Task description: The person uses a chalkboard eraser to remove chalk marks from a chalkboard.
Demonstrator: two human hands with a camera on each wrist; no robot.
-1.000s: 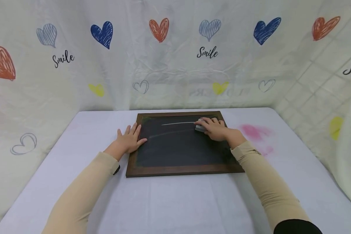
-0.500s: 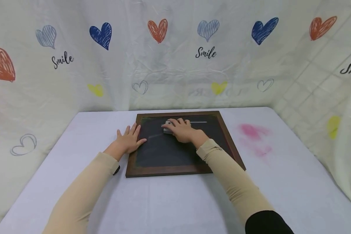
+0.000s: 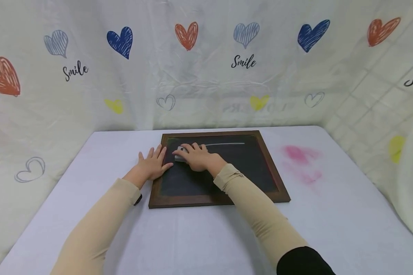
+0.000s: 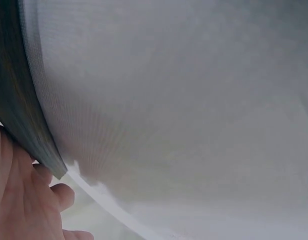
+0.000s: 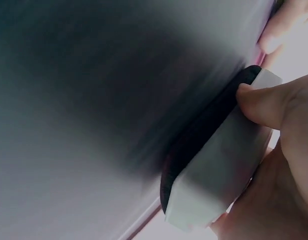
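A blackboard (image 3: 227,172) in a brown wooden frame lies flat on the table. My left hand (image 3: 149,165), fingers spread, rests on its left frame edge; the left wrist view shows the hand (image 4: 29,200) against the frame (image 4: 24,95). My right hand (image 3: 197,157) holds a blackboard eraser (image 3: 180,155) at the board's upper left, close to the left thumb. In the right wrist view the eraser (image 5: 219,167) has a light grey body and dark felt against the board, with the right thumb along its side. A white chalk line (image 3: 225,144) runs across the board's upper part.
A white cloth covers the table (image 3: 179,236). Pink smudges (image 3: 299,154) mark it right of the board. Behind and at the sides hangs a white curtain (image 3: 210,68) printed with hearts and "Smile".
My right hand has slid the eraser leftward over the board, from upper right to upper left. The chalk line's right part has come into view. My left hand has stayed in place.
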